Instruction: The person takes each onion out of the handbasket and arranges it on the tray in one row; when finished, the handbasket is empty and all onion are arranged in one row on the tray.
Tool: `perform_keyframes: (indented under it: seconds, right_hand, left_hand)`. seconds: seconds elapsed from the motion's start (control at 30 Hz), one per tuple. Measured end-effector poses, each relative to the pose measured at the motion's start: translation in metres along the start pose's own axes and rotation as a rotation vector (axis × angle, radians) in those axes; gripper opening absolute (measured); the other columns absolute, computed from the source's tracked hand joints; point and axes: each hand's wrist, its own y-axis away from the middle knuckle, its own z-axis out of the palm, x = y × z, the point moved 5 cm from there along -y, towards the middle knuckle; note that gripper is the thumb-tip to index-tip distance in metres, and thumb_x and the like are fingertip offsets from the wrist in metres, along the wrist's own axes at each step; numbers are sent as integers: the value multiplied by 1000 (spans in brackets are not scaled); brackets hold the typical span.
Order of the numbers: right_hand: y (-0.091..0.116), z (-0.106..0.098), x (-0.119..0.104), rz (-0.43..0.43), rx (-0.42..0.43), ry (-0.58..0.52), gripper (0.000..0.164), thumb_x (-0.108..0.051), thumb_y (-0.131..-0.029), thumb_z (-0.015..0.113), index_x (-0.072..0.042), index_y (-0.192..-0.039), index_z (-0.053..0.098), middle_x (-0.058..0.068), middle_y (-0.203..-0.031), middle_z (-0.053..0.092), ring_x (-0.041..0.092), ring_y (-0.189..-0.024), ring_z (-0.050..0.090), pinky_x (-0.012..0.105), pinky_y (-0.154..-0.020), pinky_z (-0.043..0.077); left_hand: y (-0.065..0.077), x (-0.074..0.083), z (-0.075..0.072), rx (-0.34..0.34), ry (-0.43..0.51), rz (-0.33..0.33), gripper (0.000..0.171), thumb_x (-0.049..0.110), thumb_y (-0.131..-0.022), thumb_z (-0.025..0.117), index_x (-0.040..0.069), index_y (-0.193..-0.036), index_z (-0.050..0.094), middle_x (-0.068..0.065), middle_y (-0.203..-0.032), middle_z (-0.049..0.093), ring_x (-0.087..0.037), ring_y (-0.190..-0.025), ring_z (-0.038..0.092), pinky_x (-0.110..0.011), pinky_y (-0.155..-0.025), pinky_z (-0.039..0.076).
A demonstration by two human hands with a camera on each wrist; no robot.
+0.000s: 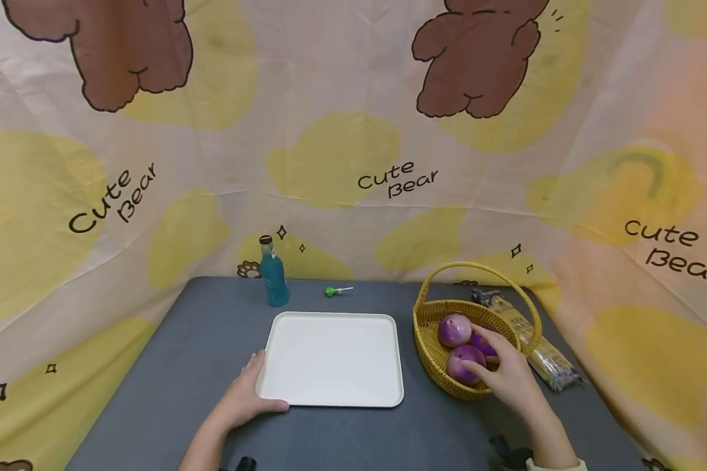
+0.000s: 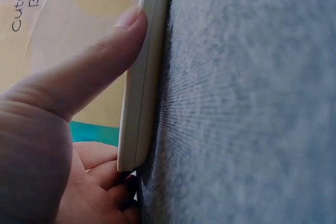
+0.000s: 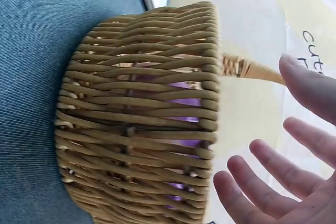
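At the lower left corner of a white rectangular tray (image 1: pixel 332 360), my left hand (image 1: pixel 244 396) holds on, its thumb along the front edge and its fingers along the left side. The left wrist view shows the thumb (image 2: pixel 131 24) pressed against the tray's rim (image 2: pixel 139 103), with the other fingers bent around the corner. My right hand (image 1: pixel 509 373) reaches over a yellow woven basket (image 1: pixel 427 347), fingers spread above the onions. Several round purple onions (image 1: pixel 455 330) lie inside it. In the right wrist view the right hand (image 3: pixel 294 182) is above the basket's rim (image 3: pixel 210 93), fingers apart.
Behind the tray stand a blue bottle (image 1: pixel 275 281) with a dark cap and a green lollipop (image 1: pixel 331 292) lying down. A clear packet of noodle-like sticks (image 1: pixel 544 353) lies right of the basket. The basket's tall handle (image 1: pixel 477 265) arches over it. A printed cloth hangs behind the grey table.
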Motion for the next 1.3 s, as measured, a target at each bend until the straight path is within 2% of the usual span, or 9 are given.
perform_keyframes:
  seconds: [0.17, 0.37, 0.63, 0.9, 1.03, 1.17, 1.3]
  right_hand:
    - [-4, 7, 7, 43, -41, 54, 73, -18, -84, 84, -3, -147, 50, 25, -140, 56, 45, -122, 58, 54, -88, 56]
    - [-4, 15, 18, 91, -91, 152, 71, -17, -83, 84, -4, -145, 53, 27, -142, 54, 49, -130, 51, 65, -100, 45]
    - [-4, 23, 22, 102, -144, 185, 68, -13, -80, 86, 1, -140, 56, 28, -138, 56, 49, -127, 54, 65, -100, 45]
    - [-4, 28, 18, 106, -217, 227, 67, -19, -77, 89, 1, -135, 61, 32, -137, 56, 54, -123, 54, 69, -96, 46]
    - [-5, 27, 14, 76, -207, 229, 65, -17, -76, 89, 3, -132, 63, 29, -132, 61, 50, -120, 58, 66, -97, 47]
    - [-4, 24, 12, 48, -161, 226, 63, -17, -75, 90, 2, -129, 64, 23, -127, 66, 44, -118, 62, 63, -97, 48]
    - [-3, 21, 10, 56, -129, 219, 64, -21, -77, 88, 2, -131, 63, 24, -130, 65, 46, -120, 61, 63, -97, 48]
  left_hand:
    - [1, -1, -2, 4, 20, -3, 130, 50, -68, 91, 0, -161, 15, -28, -165, 18, -50, -152, 10, -70, -115, 21]
    - [-1, -2, 0, -8, 38, -1, 129, 50, -68, 91, 3, -162, 15, -26, -166, 17, -48, -153, 9, -70, -115, 22]
    - [0, -5, -1, -31, 63, -30, 131, 47, -67, 92, 2, -161, 14, -28, -166, 12, -50, -152, 9, -71, -113, 23]
    - [3, -3, -3, -48, 71, -37, 128, 46, -69, 92, 4, -162, 14, -29, -166, 10, -51, -152, 9, -72, -113, 23]
    - [4, -3, -3, -52, 70, -42, 127, 45, -69, 92, 4, -162, 15, -30, -165, 10, -52, -151, 9, -73, -112, 23]
    - [4, -3, -4, -49, 70, -44, 127, 46, -69, 91, 5, -162, 15, -29, -166, 11, -51, -151, 10, -72, -112, 23]
    - [4, -3, -4, -47, 73, -48, 128, 46, -69, 91, 5, -162, 15, -28, -166, 11, -51, -152, 9, -72, -112, 23]
